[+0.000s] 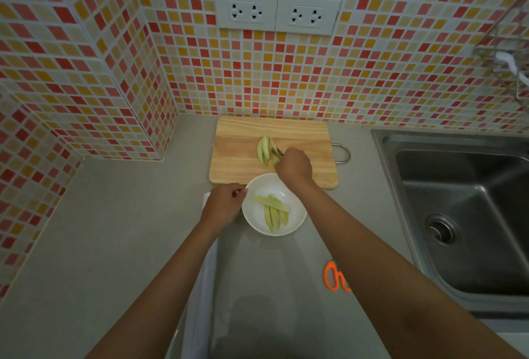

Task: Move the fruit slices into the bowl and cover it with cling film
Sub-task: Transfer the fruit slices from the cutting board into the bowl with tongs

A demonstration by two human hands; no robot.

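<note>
Head view: the right hand (294, 165) reaches over the cutting board (243, 158), its fingers curled together on the near end of the fruit slices (265, 150) still lying there. The left hand (224, 204) pinches the rim of the white bowl (297, 215) on the worktop (114, 230), fingers closed; more slices (273, 211) lie inside the bowl.

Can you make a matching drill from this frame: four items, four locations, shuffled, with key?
Items:
1. bowl
2. scissors
3. cutting board
4. sink

Locations:
A. against the tiled wall
B. far right, set into the counter
C. at the near edge of the cutting board
D. on the counter, partly under the right forearm

Pairs: 1-C, 2-D, 3-A, 4-B
</note>
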